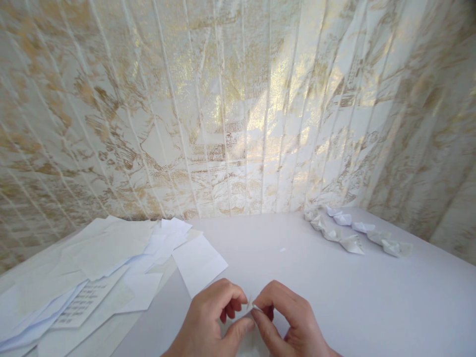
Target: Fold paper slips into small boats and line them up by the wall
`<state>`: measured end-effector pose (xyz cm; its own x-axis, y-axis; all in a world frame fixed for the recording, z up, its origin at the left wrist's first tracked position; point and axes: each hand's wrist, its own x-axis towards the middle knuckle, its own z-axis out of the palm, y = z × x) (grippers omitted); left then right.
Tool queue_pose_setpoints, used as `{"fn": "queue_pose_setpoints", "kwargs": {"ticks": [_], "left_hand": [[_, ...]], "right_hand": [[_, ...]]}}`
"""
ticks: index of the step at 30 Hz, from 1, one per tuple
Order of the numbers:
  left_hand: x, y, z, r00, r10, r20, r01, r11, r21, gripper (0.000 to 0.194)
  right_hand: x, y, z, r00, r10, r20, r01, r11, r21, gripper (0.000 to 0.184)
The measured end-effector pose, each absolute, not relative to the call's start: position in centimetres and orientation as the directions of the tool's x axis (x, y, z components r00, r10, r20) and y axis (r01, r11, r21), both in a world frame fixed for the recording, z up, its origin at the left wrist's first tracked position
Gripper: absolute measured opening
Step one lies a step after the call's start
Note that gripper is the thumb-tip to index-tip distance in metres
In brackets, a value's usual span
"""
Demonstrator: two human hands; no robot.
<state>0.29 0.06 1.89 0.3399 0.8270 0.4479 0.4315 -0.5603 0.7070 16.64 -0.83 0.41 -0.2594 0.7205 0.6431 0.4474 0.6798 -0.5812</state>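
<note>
Close to the table's near edge, my left hand (219,317) and my right hand (288,317) meet over a small piece of folded white paper (250,308). My right thumb and forefinger pinch its top corner. The left fingers curl around its other side, thumb pressed against it. Most of the paper is hidden behind the hands, so its full shape does not show. A white sheet (201,263) lies flat just beyond my left hand.
A spread pile of loose papers (107,248), one with printed text (80,302), covers the table's left side. Several small folded paper boats (351,243) stand in two rows at the back right. A tiny paper scrap (282,250) lies mid-table. Patterned curtains (230,109) hang behind.
</note>
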Motion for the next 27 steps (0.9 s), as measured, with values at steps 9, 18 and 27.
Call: {"fn": "queue_pose_setpoints", "kwargs": {"ticks": [9,18,27], "left_hand": [[0.1,0.6,1.0,0.555,0.572,0.605,0.477,-0.814,0.332,0.019],[-0.1,0.7,1.8,0.51,0.64,0.575,0.527,-0.761,0.379,0.018],[-0.2,0.9,1.3,0.567,0.563,0.602,0.533,-0.807,0.253,0.017]], "right_hand": [[16.5,-0.5,0.3,-0.296,0.624,0.723,0.464,0.756,-0.462,0.017],[16.6,-0.5,-0.4,-0.254,0.725,0.641,0.542,0.655,-0.527,0.019],[16.1,-0.4,-0.4,-0.297,0.718,0.63,0.452,0.686,-0.57,0.019]]}}
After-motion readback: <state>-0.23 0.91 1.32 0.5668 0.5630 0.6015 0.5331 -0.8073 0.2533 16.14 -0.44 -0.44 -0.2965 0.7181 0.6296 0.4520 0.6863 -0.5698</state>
